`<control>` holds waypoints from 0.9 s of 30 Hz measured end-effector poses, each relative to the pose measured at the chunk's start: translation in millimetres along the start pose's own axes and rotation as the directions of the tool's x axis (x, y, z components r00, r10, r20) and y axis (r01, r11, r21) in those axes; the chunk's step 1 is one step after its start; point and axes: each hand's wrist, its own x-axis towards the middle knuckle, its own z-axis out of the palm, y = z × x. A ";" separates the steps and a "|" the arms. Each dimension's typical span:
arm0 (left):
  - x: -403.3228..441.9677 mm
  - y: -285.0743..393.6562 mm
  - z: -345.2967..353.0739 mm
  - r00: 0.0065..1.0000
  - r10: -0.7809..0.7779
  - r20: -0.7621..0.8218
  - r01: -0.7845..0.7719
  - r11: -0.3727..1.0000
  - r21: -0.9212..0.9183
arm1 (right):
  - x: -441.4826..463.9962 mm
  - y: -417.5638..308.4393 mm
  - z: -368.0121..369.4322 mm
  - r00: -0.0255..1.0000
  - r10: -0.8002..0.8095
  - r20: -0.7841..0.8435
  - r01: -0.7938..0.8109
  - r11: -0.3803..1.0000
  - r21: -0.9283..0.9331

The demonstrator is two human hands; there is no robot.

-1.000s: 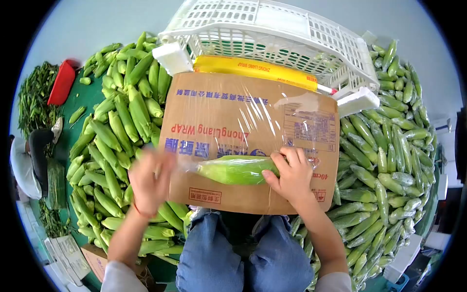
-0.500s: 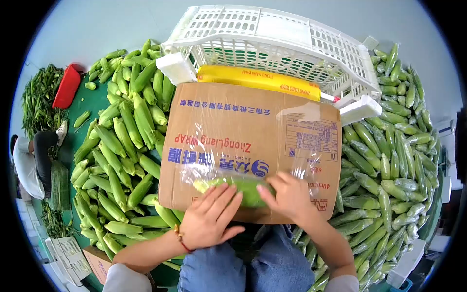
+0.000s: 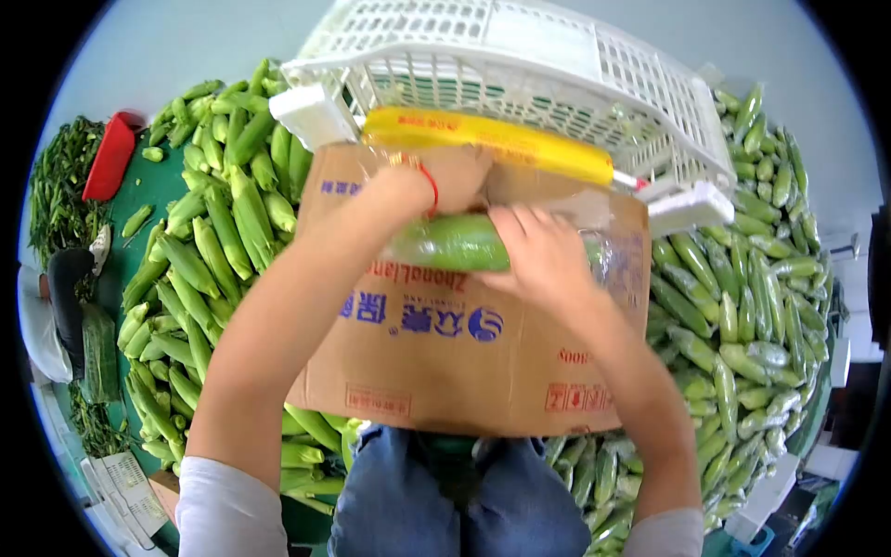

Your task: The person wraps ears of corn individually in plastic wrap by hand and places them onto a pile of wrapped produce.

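Note:
A green corn cob [image 3: 450,243] in clear film lies crosswise over the upper part of a printed cardboard box [image 3: 436,371]. My right hand [image 3: 543,251] is wrapped round the cob's right part, with loose film bunched at its end. Just above the cob, near the yellow film roll [image 3: 501,141], is my left hand [image 3: 455,176]; its fingers are blurred and partly hidden, so what they hold cannot be made out. The roll sits at the box's far edge.
Behind the roll stands a white plastic crate [image 3: 548,46]. Unwrapped corn [image 3: 200,260] is piled at left, wrapped corn [image 3: 733,325] at right. A red scoop [image 3: 109,156] and part of another person [image 3: 56,316] show far left.
Both hands and the wrapped cob have moved from the box's near part up toward the roll. The film that was spread over the box no longer covers its lower part.

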 end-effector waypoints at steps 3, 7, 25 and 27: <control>-0.1 8.9 -1.0 0.988 -0.053 0.145 0.039 0.995 0.093 | -12.8 -13.9 -9.9 0.998 0.014 0.060 -0.021 0.993 0.117; -8.7 2.9 23.0 0.999 -0.018 -0.051 0.024 0.993 0.113 | -72.2 -54.0 -47.5 0.910 -0.058 0.410 -0.081 0.945 0.315; -120.5 95.8 48.2 0.822 -0.240 -0.516 -0.497 -0.745 -0.446 | -94.0 -122.3 -3.5 0.906 -0.414 -0.085 -0.423 -0.892 -0.162; -123.8 85.9 52.1 0.853 -0.413 -0.319 -0.520 -0.627 -0.579 | -105.0 -110.9 -27.7 0.845 -0.356 0.400 -0.459 -0.867 0.197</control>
